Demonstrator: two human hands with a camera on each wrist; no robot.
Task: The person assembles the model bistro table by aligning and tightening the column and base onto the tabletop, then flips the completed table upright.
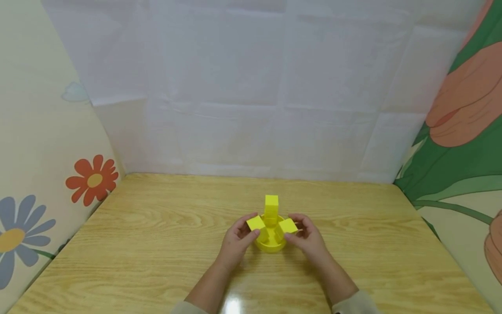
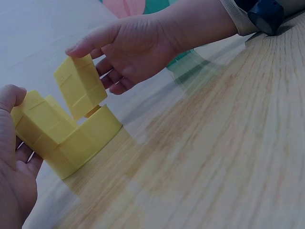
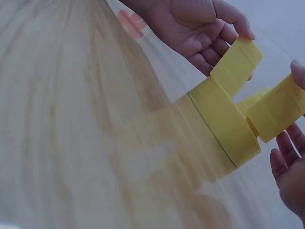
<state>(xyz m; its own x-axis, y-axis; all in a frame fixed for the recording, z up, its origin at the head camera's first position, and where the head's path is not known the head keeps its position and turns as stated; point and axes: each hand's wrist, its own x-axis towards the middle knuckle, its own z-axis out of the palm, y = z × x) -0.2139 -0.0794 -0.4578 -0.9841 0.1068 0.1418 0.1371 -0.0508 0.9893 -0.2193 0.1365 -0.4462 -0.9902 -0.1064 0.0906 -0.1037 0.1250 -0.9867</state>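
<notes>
A shallow round yellow dish sits on the table with three yellow blocks standing up from it. My left hand pinches the left block between thumb and fingers, and this block leans outward. On the other side, my right hand holds the right block the same way, also tilted outward over the rim. The back block stands upright at the far side, untouched by either hand. In the left wrist view, faint raised marks show on the dish wall. The lower ends of the held blocks are hidden by the rim.
The wood-grain table spreads out around the dish. A white cloth hangs along its back edge. Flower-patterned panels stand at the left and right. A dark band is on the right wrist.
</notes>
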